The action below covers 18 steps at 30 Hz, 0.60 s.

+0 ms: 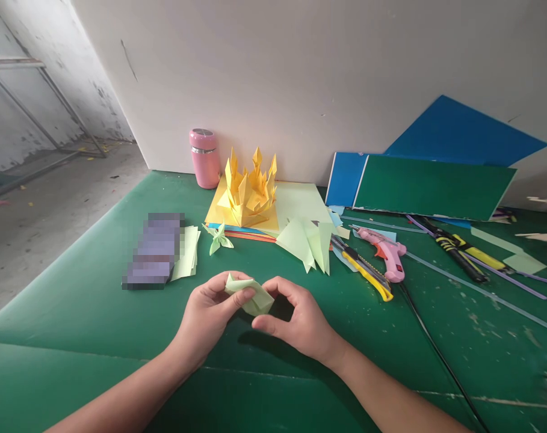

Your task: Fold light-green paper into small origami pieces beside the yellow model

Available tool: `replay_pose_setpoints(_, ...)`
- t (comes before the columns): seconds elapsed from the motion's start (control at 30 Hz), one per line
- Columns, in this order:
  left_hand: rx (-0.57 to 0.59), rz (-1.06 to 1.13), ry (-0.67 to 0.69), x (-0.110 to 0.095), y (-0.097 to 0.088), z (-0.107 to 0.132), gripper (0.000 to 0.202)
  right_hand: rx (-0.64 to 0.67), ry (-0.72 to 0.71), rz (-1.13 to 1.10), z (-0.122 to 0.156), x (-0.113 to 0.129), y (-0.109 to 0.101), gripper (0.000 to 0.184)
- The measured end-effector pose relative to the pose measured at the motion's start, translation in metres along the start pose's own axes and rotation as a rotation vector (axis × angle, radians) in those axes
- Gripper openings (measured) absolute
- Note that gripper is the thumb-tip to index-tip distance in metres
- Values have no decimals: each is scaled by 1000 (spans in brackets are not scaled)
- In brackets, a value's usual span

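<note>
A piece of folded light green paper (257,300) is pinched in my left hand (212,310), thumb on top and fingers behind. Close against its right edge is my right hand (300,316), thumb and fingers apart; the fingertips seem to meet the paper's edge and are partly hidden. Beyond the hands lies a small green folded paper flower (219,239). To the right of it are larger pointed green folded paper pieces (305,243). A yellow folded paper crown shape (250,195) stands farther back on coloured sheets (300,204).
A pixelated phone-like object (153,252) lies left beside green paper slips (187,252). A pink flask (205,159) stands by the wall. On the right are a yellow utility knife (366,273), pink glue gun (390,255) with a black cord, and blue and green boards (435,186).
</note>
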<state>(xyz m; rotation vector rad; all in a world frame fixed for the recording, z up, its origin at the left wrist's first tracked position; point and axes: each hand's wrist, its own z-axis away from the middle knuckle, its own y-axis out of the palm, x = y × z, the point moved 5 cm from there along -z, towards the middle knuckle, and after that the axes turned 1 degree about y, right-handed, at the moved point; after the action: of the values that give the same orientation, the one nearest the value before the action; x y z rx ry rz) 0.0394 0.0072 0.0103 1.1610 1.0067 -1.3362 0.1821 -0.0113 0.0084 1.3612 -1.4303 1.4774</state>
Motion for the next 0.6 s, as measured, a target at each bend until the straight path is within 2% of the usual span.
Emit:
replay_pose_setpoints(0.1, 54, 48, -27, 0, 3, 2, 28, -47, 19, 59, 0, -2, -1, 15)
replay_pose_setpoints(0.23, 106, 67, -108, 4, 6, 3, 33, -95, 91, -47, -2, -7, -6, 18)
replay_pose_setpoints(0.43, 60, -28, 14, -3, 4, 1, 33, -141, 144, -103, -3, -10, -11, 20)
replay_pose_setpoints(0.6, 57, -119, 26, -3, 2, 1, 30, -153, 163, -108, -2, -12, -10, 21)
